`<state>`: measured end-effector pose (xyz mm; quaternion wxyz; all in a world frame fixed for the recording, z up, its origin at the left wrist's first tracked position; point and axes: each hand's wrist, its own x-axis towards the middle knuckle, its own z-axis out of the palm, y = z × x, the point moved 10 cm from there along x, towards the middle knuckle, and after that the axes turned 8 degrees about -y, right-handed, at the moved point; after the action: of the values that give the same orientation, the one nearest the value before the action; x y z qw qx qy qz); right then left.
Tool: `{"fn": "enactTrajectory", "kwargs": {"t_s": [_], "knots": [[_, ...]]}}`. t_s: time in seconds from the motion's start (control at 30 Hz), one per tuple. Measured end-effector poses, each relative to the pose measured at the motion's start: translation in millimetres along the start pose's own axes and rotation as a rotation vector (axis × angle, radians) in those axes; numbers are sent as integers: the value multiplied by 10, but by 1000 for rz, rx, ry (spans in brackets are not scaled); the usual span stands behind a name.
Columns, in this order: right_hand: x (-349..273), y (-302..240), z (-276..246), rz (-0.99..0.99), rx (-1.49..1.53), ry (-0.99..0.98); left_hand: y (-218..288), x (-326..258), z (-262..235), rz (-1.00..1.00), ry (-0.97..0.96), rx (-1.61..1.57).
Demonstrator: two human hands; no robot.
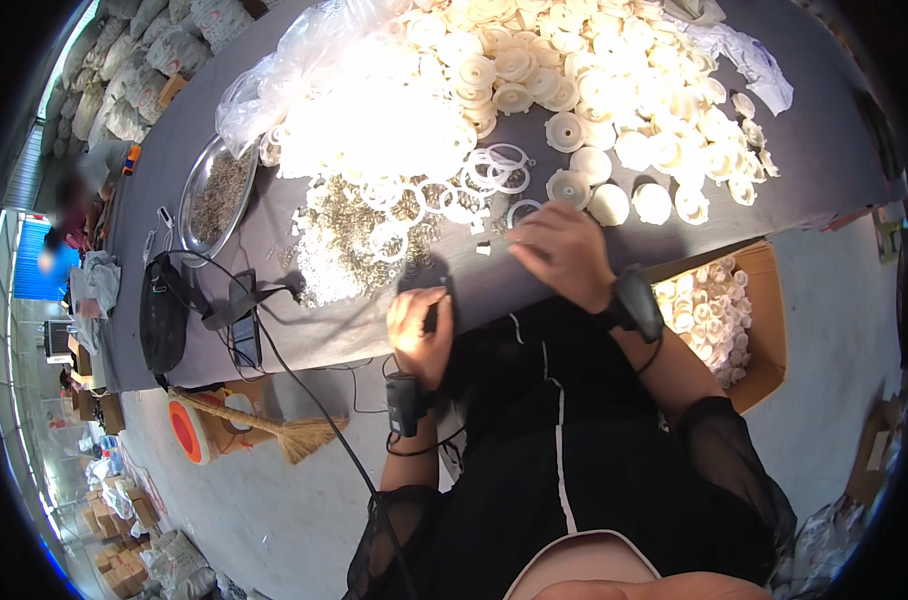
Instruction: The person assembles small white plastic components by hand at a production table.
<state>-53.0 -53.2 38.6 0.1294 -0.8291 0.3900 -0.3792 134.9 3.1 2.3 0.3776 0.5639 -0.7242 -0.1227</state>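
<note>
Overall, in the head view, a grey-topped table (584, 268) curves across the room, with stacked sacks (134, 80) beyond its far left corner and cartons (124, 565) on the floor (274, 500) at lower left. Along the near edge, a strip of tabletop shows between the left hand (420, 325) and the right hand (566, 250), which are apart. The left hand's fingers curl toward its thumb at the edge; the right hand reaches over the table beside a white ring (524, 212) and cream plastic caps (609, 204) (I cannot tell whether either hand grips anything). More caps are heaped toward the far side, partly lost in glare, with small metal parts (339, 235) spread left of the hands. At left, a steel tray (239, 205) holds small brownish pieces; below the right side, an open cardboard box (769, 330) holds whitish plastic parts (709, 320). An orange-and-white bucket (199, 430) stands under the table's left end, beside a straw broom (289, 432).
</note>
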Motion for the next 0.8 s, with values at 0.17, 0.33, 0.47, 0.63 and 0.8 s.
{"fn": "enactTrajectory", "kwargs": {"t_s": [0.17, 0.33, 0.47, 0.63, 0.8], "knots": [[113, -106, 612, -28, -166, -223, 76, 64, 115, 17, 14, -136], [111, 43, 373, 33, -25, -60, 55, 174, 212, 5, -8, -162], [-247, 550, 22, 440, 504, 143, 362, 451, 413, 143, -107, -162], [-576, 838, -79, 580, 842, 256, 712, 759, 881, 221, -273, 6], [-666, 834, -15, 619, 964, 181, 593, 795, 823, 150, -79, -151]]}}
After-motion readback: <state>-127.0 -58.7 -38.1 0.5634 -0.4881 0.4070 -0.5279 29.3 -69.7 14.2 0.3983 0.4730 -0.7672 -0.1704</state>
